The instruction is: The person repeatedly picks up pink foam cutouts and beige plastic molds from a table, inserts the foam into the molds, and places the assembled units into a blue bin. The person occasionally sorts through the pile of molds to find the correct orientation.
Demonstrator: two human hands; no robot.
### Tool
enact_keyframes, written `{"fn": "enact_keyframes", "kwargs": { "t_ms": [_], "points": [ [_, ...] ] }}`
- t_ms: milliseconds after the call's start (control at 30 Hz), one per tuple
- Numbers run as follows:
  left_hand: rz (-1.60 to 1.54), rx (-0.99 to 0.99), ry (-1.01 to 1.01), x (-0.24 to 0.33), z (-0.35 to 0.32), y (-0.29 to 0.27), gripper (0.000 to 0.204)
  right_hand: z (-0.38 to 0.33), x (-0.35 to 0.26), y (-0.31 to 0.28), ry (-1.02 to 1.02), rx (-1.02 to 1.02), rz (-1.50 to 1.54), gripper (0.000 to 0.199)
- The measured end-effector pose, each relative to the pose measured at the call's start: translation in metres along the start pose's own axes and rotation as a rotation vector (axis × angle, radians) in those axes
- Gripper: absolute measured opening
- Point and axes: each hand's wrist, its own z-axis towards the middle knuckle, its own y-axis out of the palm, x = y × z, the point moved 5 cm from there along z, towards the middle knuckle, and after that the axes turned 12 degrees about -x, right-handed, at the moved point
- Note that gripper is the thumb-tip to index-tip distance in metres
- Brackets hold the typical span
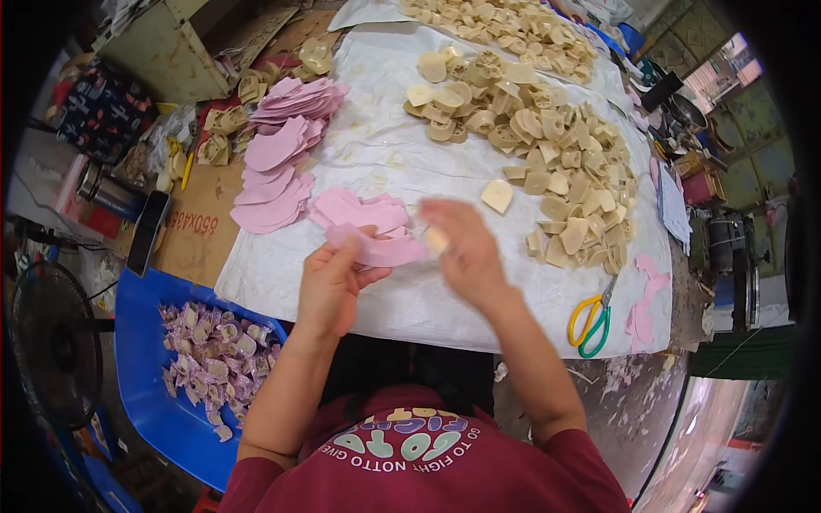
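Pinching pink paper (380, 250) (left fingers (363, 244)), cream piece (434, 240) right

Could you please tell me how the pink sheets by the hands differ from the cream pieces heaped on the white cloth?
The pink sheets are thin, flat and overlapped in stacks; the cream pieces are thick, small blocks in a loose heap. The pink sheets lie to the left, partly on cardboard; the cream pieces lie to the right. The left hand holds a pink sheet; both kinds lie on the white cloth.

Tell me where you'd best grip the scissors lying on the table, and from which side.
Judging by their pose, take the scissors by the yellow and green handle loops, coming from the person's near side. The loops lie toward the table's near edge, unobstructed, while the blades point away toward the pile of cream pieces.
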Motion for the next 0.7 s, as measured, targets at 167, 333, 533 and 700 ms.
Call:
{"fn": "enact_keyframes", "kwargs": {
  "t_ms": [167, 333, 533, 700],
  "points": [
    [-0.112, 0.015, 0.017, 0.008, -0.003, 0.010, 0.040, 0.000, 0.083, -0.045, 0.163, -0.301, -0.644, 0.048],
    [-0.361, 0.022, 0.069, 0.015, -0.001, 0.016, 0.039, -0.017, 0.082, -0.072, 0.299, -0.392, -0.638, 0.047],
    [-0.221, -0.018, 0.084, 0.007, -0.009, 0.030, 0.039, -0.041, 0.005, -0.075, 0.387, 0.195, 0.557, 0.035],
    [-0.200, -0.068, 0.091, 0.002, -0.020, 0.054, 0.041, -0.035, -0.078, -0.044, 0.060, 0.115, 0.253, 0.036]
  ]
}}
